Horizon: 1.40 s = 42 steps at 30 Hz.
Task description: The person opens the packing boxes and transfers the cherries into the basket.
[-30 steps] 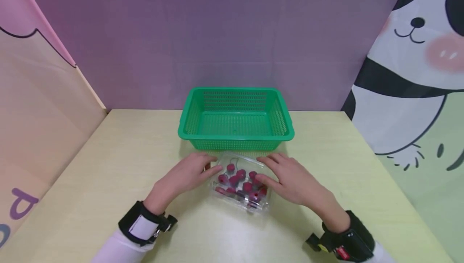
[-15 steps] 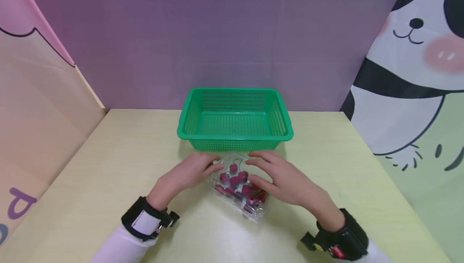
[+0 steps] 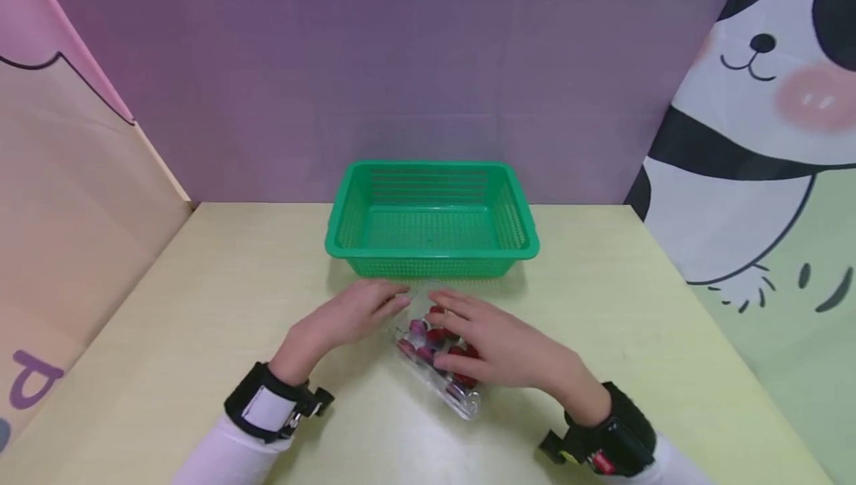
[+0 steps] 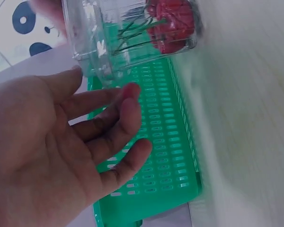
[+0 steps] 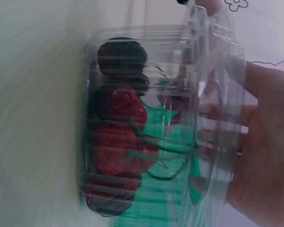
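A clear plastic clamshell box (image 3: 438, 388) of red cherries (image 3: 417, 327) sits on the table, turned at an angle. Green stems (image 5: 165, 146) rise from the cherries in the right wrist view. My right hand (image 3: 501, 336) lies across the box's top with fingers spread, hiding much of the fruit; whether it presses on the lid I cannot tell. At the far left corner, my left hand (image 3: 351, 314) has its thumb tip by the box edge. In the left wrist view, that hand's fingers (image 4: 128, 118) bend loosely beneath the box corner and hold nothing.
Just behind the box stands a green perforated plastic basket (image 3: 431, 253) with nothing in it. A purple backdrop (image 3: 428, 62) rises behind the table (image 3: 254, 269). Printed cloth panels flank both sides.
The box has turned clockwise, its near right corner swinging toward me. My right hand has slid left over the top, covering more cherries. My left hand has hardly moved.
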Each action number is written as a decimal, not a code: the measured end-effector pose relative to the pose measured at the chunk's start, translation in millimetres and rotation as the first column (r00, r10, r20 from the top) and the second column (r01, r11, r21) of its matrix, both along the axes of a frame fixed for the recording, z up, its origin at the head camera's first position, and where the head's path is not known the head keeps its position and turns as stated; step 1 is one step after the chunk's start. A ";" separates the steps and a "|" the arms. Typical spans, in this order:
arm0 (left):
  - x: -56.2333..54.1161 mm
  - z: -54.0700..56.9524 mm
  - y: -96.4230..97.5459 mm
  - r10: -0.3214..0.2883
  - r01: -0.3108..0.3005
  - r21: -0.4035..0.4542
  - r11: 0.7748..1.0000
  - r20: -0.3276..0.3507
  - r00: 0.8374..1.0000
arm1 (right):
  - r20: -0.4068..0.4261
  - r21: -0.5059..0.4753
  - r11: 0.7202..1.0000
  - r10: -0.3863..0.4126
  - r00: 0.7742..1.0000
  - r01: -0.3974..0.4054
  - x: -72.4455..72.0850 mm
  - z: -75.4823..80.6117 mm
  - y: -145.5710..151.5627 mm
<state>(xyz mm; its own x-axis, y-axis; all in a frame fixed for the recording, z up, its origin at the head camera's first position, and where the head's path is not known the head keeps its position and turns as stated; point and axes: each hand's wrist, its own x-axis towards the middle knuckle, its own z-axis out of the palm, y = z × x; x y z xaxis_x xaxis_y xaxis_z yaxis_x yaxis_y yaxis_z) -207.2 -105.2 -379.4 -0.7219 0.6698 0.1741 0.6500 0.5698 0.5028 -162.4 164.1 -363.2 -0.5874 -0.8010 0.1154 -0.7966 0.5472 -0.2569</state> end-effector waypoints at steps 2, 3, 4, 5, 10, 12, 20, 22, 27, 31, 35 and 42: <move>0.8 0.7 -1.1 0.009 -0.009 0.004 1.000 0.025 1.000 | -0.023 0.027 1.000 -0.014 1.000 0.015 1.0 -2.7 -0.4; 1.2 1.4 -1.7 0.012 -0.012 0.005 1.000 0.043 0.999 | -0.036 0.034 0.999 -0.027 0.999 0.028 1.6 -3.8 -0.5; 1.8 2.5 -2.6 0.015 -0.015 0.003 1.000 0.061 0.998 | -0.052 0.043 0.998 -0.040 0.998 0.042 2.1 -4.8 -0.8; 2.5 3.7 -3.7 0.017 -0.017 0.001 1.000 0.081 0.997 | -0.067 0.049 0.997 -0.054 0.996 0.057 2.7 -5.7 -1.1; 6.5 8.9 -12.1 -0.018 0.021 -0.024 0.999 0.150 0.988 | -0.115 0.068 0.988 -0.127 0.985 0.135 6.0 -7.5 -4.4; 8.4 10.0 -15.0 -0.039 0.047 -0.042 0.998 0.179 0.983 | -0.126 0.078 0.984 -0.151 0.980 0.161 7.1 -7.7 -5.6; 10.2 7.6 -15.2 -0.067 0.083 -0.065 0.994 0.221 0.973 | -0.145 0.130 0.968 -0.197 0.970 0.216 11.0 -6.1 -6.2; 9.5 6.6 -14.3 -0.071 0.086 -0.060 0.995 0.212 0.975 | -0.144 0.139 0.965 -0.201 0.969 0.221 11.9 -5.5 -6.2; 9.4 4.5 -12.1 -0.065 0.079 -0.052 0.995 0.226 0.972 | -0.121 0.141 0.963 -0.211 0.970 0.228 14.0 -5.2 -7.0; 10.2 4.2 -9.1 -0.049 0.066 -0.068 0.996 0.235 0.971 | -0.117 0.129 0.964 -0.217 0.969 0.232 14.0 -6.0 -6.4; 11.5 3.6 -7.0 -0.048 0.067 -0.067 0.996 0.250 0.967 | -0.104 0.113 0.966 -0.220 0.970 0.231 13.8 -7.5 -5.5; 14.0 1.3 -3.5 -0.057 0.071 -0.041 0.997 0.281 0.958 | -0.102 0.091 0.973 -0.201 0.974 0.211 14.4 -8.0 -3.8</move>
